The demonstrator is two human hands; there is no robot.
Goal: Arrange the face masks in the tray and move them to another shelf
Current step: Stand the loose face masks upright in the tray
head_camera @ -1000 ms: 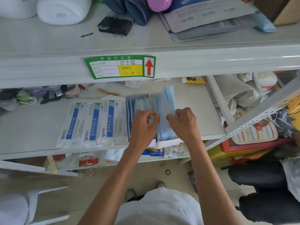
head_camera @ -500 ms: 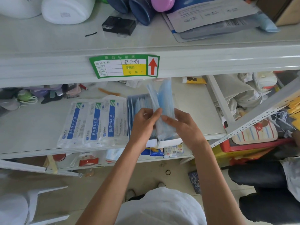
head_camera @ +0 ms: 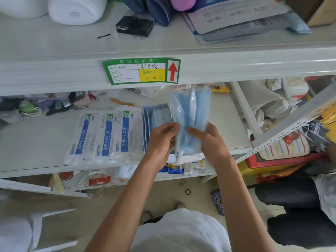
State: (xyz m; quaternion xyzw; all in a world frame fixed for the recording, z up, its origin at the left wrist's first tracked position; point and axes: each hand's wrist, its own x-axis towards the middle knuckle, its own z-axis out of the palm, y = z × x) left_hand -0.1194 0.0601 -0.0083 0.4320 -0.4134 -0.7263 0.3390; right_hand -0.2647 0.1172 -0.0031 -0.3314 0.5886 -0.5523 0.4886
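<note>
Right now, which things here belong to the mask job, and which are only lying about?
Job: blue masks, held by left hand and right hand; tray; white mask packs.
Lying about: price label; black box; orange stick.

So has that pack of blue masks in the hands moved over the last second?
Yes. The pack of blue masks has risen from the tray; its top now nearly reaches the green price label.
</note>
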